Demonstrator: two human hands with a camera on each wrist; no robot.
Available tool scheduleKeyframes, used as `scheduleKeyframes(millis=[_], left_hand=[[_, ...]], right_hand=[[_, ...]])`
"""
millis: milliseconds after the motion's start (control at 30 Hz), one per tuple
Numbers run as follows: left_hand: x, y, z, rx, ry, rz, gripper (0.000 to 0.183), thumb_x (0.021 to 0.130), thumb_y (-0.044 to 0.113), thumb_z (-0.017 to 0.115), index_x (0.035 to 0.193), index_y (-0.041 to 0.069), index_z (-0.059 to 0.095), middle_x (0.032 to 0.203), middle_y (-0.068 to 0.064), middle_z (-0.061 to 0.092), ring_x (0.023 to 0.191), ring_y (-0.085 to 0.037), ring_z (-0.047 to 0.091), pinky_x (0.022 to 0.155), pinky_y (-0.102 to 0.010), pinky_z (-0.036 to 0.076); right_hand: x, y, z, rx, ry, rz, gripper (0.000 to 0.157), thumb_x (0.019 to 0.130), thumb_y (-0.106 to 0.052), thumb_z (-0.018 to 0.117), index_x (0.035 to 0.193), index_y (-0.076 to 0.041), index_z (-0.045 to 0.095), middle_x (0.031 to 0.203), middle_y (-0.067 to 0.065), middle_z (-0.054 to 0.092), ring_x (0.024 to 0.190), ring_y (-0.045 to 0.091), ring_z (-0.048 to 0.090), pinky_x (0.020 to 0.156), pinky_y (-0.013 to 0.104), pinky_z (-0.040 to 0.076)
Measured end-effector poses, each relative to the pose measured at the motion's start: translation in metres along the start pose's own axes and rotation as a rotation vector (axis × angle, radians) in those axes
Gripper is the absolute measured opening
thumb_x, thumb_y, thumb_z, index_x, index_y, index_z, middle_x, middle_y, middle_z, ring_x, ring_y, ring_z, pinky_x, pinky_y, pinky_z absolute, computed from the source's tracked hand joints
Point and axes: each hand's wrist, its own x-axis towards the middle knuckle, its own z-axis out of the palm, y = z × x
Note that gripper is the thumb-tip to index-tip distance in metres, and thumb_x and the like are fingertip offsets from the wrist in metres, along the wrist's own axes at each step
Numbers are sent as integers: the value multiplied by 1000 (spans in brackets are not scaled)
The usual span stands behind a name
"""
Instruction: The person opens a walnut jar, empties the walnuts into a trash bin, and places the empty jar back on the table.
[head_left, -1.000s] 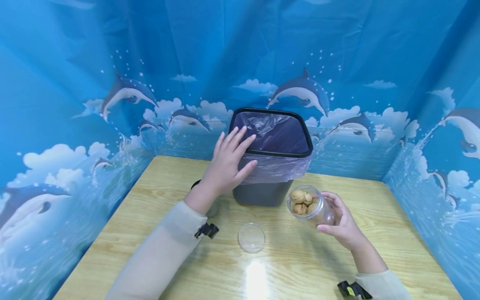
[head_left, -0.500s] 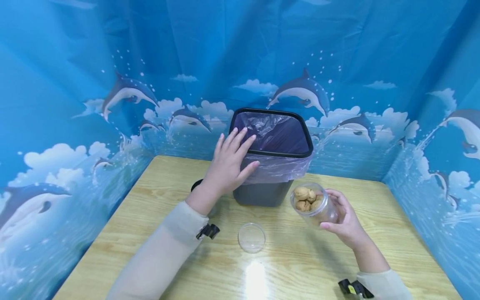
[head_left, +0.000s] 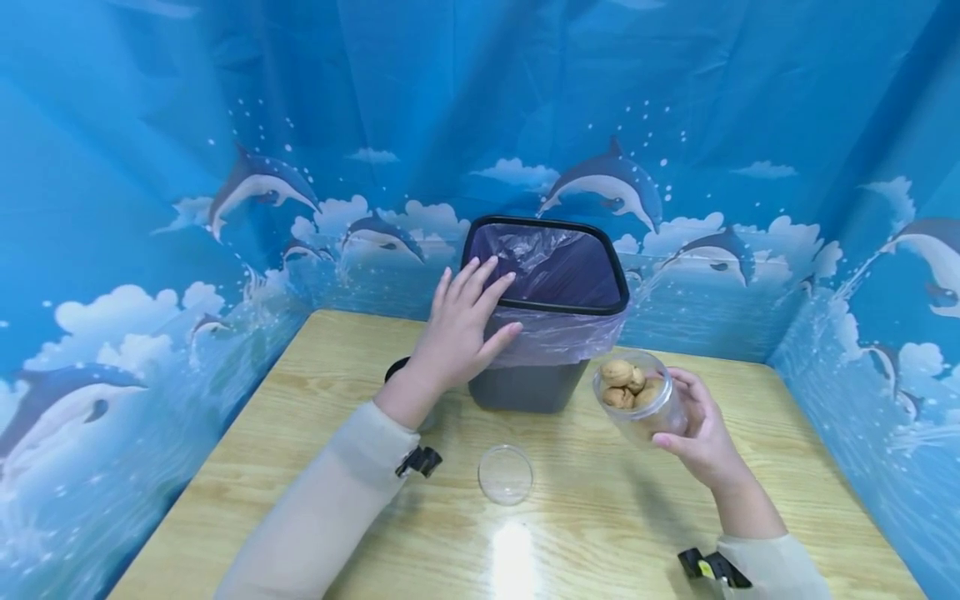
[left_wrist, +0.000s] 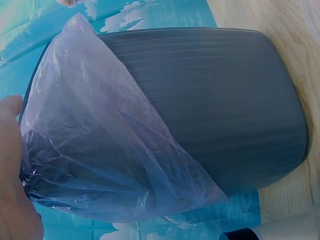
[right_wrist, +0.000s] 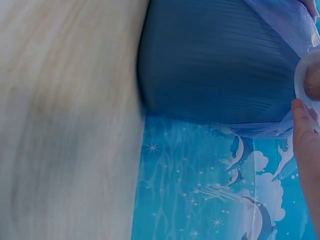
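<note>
A smooth blue dolphin sheet (head_left: 480, 100) filled the top, a streaky wooden table (head_left: 600, 525) the bottom. In the middle stood a gray plastic bin (head_left: 522, 390) with a crinkly bag (head_left: 566, 335). The left hand (head_left: 457, 333) lay over the rim (head_left: 558, 308), fingers spread wide. Right of middle, the right hand (head_left: 705, 437) held a clear, round jar (head_left: 648, 423) in its fingers. A flat, see-through lid (head_left: 506, 475) lay bottom middle. Bumpy walnuts (head_left: 619, 398) sat inside the jar.

On the table (head_left: 600, 525), a bin (head_left: 528, 385) stands near the middle of the far edge, a lid (head_left: 506, 475) lies before it, and right of the bin the right hand (head_left: 705, 437) holds a jar (head_left: 663, 417) with walnuts (head_left: 634, 383) inside.
</note>
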Motion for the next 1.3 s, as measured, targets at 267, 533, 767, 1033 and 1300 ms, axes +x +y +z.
scheduleKeyframes(millis=[267, 533, 767, 1033, 1300], left_hand=[[0, 1, -2, -24, -16, -8, 68, 102, 56, 44, 158, 22, 31, 167, -5, 15, 153, -28, 6, 121, -55, 0], [0, 1, -1, -22, -23, -16, 68, 102, 58, 43, 158, 23, 30, 167, -5, 13, 154, -25, 0, 121, -56, 1], [-1, 1, 1, -31, -23, -19, 68, 101, 58, 44, 158, 24, 30, 167, -4, 11, 154, -25, -2, 121, -55, -3], [0, 2, -3, -34, -39, -28, 68, 101, 58, 44, 158, 24, 30, 168, -4, 11, 154, -23, -3, 120, -53, -6], [0, 2, -2, -32, -48, -29, 68, 101, 59, 44, 157, 24, 31, 168, -4, 11, 154, -25, -2, 121, -55, -3]], right_hand=[[9, -4, 2, 86, 2, -78, 74, 80, 16, 71, 145, -1, 40, 138, 9, 53, 118, 18, 57, 91, 25, 53], [19, -8, 2, 153, -10, -110, 72, 82, 22, 63, 146, 0, 39, 140, 13, 51, 119, 21, 56, 92, 27, 53], [34, -15, 0, 186, -16, -160, 69, 85, 21, 62, 146, 3, 35, 141, 16, 50, 121, 23, 54, 92, 27, 53], [58, -30, -4, 147, 20, -200, 67, 84, 21, 61, 144, 8, 35, 137, 19, 52, 117, 24, 56, 90, 28, 53], [80, -40, -14, 102, 62, -190, 67, 83, 24, 56, 144, 5, 37, 134, 17, 54, 116, 23, 56, 91, 28, 53]])
